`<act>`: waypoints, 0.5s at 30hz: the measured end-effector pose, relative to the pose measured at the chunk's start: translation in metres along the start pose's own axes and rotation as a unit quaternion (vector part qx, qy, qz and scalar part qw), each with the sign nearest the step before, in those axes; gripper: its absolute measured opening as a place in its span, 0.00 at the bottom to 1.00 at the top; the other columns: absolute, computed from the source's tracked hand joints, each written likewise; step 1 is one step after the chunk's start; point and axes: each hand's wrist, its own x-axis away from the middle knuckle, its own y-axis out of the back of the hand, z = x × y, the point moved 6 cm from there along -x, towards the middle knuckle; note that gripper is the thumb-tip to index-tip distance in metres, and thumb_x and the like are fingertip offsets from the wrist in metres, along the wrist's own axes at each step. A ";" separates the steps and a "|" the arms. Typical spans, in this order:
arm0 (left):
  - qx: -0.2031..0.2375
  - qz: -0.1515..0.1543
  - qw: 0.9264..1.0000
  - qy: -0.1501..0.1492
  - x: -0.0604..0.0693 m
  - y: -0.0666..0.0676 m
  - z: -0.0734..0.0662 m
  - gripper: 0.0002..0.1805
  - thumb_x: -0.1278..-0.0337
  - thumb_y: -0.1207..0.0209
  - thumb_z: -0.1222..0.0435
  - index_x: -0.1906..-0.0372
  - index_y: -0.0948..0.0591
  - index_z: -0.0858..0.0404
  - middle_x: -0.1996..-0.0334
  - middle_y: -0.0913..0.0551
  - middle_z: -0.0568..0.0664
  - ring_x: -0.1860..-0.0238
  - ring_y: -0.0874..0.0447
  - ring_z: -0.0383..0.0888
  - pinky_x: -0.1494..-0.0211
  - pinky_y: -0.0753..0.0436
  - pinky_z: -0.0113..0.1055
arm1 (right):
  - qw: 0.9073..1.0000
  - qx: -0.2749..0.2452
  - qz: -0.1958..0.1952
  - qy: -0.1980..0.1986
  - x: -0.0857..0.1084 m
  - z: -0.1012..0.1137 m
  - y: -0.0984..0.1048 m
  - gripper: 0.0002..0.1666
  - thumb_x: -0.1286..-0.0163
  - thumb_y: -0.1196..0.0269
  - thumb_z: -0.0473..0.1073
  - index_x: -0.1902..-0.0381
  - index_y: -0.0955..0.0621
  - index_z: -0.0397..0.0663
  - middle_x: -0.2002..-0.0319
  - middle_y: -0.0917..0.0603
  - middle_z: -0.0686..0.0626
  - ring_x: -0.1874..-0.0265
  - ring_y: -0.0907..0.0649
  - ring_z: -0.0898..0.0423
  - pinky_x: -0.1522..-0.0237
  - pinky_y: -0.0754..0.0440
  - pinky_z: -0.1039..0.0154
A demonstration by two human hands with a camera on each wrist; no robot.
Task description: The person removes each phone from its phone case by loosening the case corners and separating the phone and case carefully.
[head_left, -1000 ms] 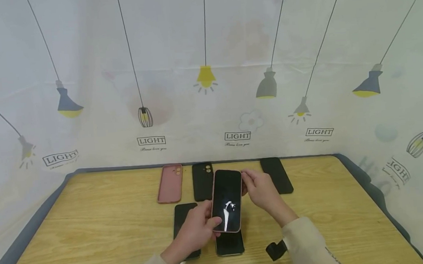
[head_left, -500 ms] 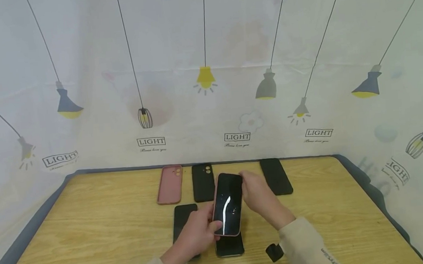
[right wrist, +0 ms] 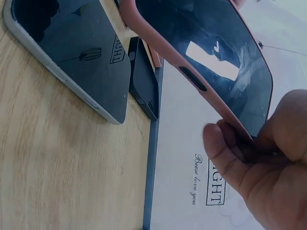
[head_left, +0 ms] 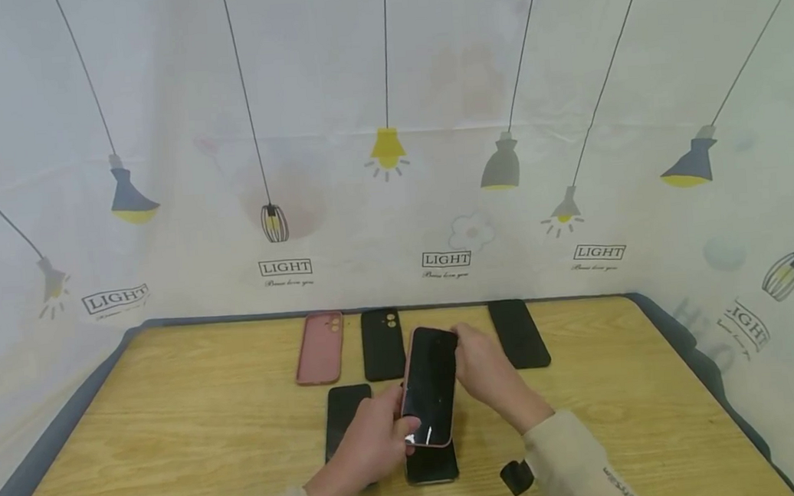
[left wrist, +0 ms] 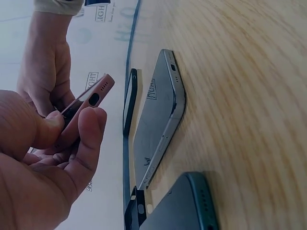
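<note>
A dark-screened phone in a pink case (head_left: 431,388) is held above the table, screen up and slightly tilted. My left hand (head_left: 374,436) grips its lower left part, thumb over the screen's bottom corner and fingers beneath. At the upper right corner, my right hand (head_left: 483,363) pinches the case edge; the right wrist view shows thumb and fingers (right wrist: 225,160) on that corner. The case's bottom edge with its port opening (left wrist: 94,99) faces the left wrist camera. Partly under the held phone lies a phone with a light metal frame (head_left: 431,467). Another dark phone (head_left: 342,413) lies left, partly behind my left hand.
Along the back of the wooden table (head_left: 194,416) lie an empty pink case (head_left: 319,349), a black case (head_left: 381,345) and a flat black case or phone (head_left: 519,334). A printed curtain (head_left: 357,66) surrounds the table. A black object (head_left: 517,476) sits by my right sleeve.
The held phone has come slightly lower and leans a little more to the right. My right hand has turned at its upper corner, so its back now faces the head camera more.
</note>
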 end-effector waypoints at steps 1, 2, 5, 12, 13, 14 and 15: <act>-0.003 -0.001 1.000 -0.001 0.000 0.001 -0.001 0.11 0.31 0.39 0.74 0.47 0.21 0.69 0.63 0.12 0.55 0.77 0.15 0.40 0.75 0.16 0.31 | 1.000 -0.015 0.009 -0.010 0.000 -0.002 -0.001 0.13 0.28 0.49 0.24 0.51 0.21 0.27 0.64 0.15 0.37 0.68 0.12 0.45 0.66 0.12 0.53; -0.006 -0.003 1.000 -0.001 0.000 0.001 -0.001 0.11 0.31 0.39 0.74 0.47 0.21 0.69 0.64 0.12 0.54 0.77 0.15 0.39 0.75 0.16 0.32 | 0.999 -0.027 0.016 -0.016 -0.001 -0.003 -0.001 0.13 0.27 0.50 0.24 0.51 0.21 0.27 0.66 0.15 0.39 0.71 0.13 0.48 0.69 0.13 0.56; -0.012 -0.003 1.000 -0.001 0.001 0.003 -0.002 0.10 0.31 0.39 0.73 0.48 0.20 0.69 0.65 0.12 0.53 0.78 0.16 0.39 0.75 0.17 0.32 | 0.998 -0.054 0.030 -0.031 -0.002 -0.008 -0.003 0.13 0.25 0.51 0.25 0.51 0.21 0.30 0.71 0.18 0.45 0.78 0.19 0.57 0.75 0.20 0.63; -0.010 0.003 1.000 0.010 -0.001 0.003 0.000 0.09 0.30 0.39 0.72 0.49 0.20 0.69 0.66 0.13 0.52 0.78 0.15 0.41 0.76 0.16 0.33 | 0.995 -0.084 0.035 -0.031 -0.002 -0.013 -0.004 0.13 0.25 0.51 0.26 0.51 0.20 0.32 0.72 0.17 0.47 0.80 0.19 0.60 0.77 0.22 0.65; -0.008 0.004 1.000 0.012 -0.001 0.002 0.000 0.09 0.30 0.39 0.72 0.48 0.20 0.69 0.65 0.13 0.52 0.78 0.15 0.41 0.76 0.16 0.33 | 0.995 -0.088 0.037 -0.033 -0.002 -0.014 -0.004 0.14 0.24 0.51 0.26 0.50 0.20 0.32 0.73 0.17 0.47 0.80 0.19 0.60 0.77 0.22 0.65; -0.005 0.005 1.000 0.014 -0.001 0.002 0.001 0.10 0.30 0.39 0.72 0.48 0.20 0.69 0.65 0.13 0.52 0.78 0.15 0.41 0.76 0.16 0.34 | 0.994 -0.091 0.040 -0.035 -0.002 -0.014 -0.005 0.14 0.24 0.52 0.26 0.50 0.20 0.32 0.74 0.17 0.48 0.81 0.19 0.61 0.77 0.22 0.65; -0.003 0.006 1.000 0.014 -0.001 0.002 0.001 0.10 0.30 0.39 0.72 0.48 0.20 0.69 0.66 0.13 0.52 0.78 0.15 0.41 0.77 0.16 0.34 | 0.994 -0.096 0.042 -0.036 -0.002 -0.015 -0.006 0.14 0.25 0.52 0.26 0.49 0.21 0.31 0.74 0.17 0.48 0.81 0.19 0.61 0.77 0.21 0.65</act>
